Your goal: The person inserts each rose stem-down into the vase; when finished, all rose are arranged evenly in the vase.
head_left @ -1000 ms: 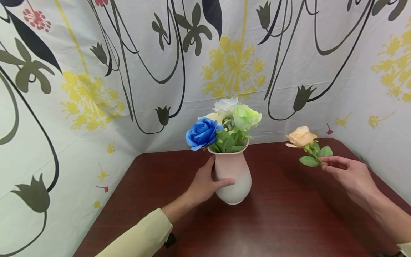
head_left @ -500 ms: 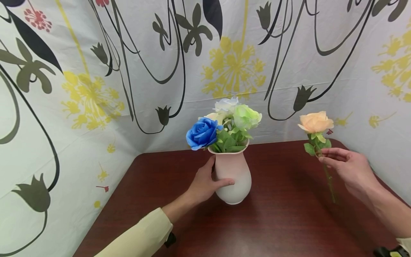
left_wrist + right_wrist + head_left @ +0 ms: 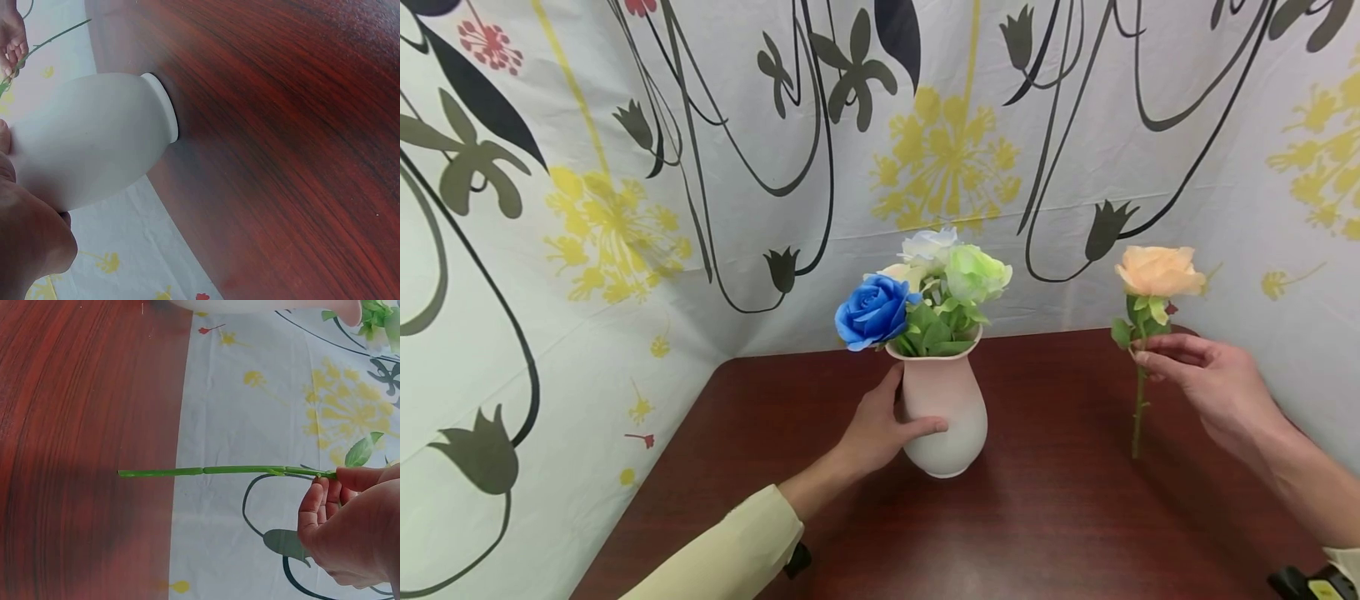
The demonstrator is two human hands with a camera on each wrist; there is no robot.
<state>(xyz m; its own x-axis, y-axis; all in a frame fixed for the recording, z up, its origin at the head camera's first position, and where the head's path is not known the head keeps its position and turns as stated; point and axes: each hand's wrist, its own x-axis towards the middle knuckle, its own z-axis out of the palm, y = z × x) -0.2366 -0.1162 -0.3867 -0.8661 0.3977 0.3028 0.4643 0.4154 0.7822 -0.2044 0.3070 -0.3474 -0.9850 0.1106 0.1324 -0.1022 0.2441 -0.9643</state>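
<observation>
A pale pink-to-white vase point(image 3: 946, 417) stands upright on the table, and my left hand point(image 3: 874, 427) grips its left side, thumb across the front. Out of its mouth rise a blue rose point(image 3: 876, 312), a light green flower point(image 3: 976, 273), a white flower point(image 3: 929, 246) and a cream one partly hidden behind. To the right, my right hand point(image 3: 1225, 379) pinches the stem of a peach rose point(image 3: 1161, 272) just below its leaves. That rose is upright, bloom on top. In the right wrist view its bare green stem point(image 3: 244, 469) extends past the fingertips, above the table.
The dark red-brown wooden table point(image 3: 1045, 517) carries the vase near its middle. Behind and at both sides hangs a white cloth point(image 3: 737, 208) printed with flowers and stems, close to the table's back edge.
The peach rose has swung from leaning left to upright and moved slightly up and right, its stem now hanging straight down. The left hand and vase have stayed still.
</observation>
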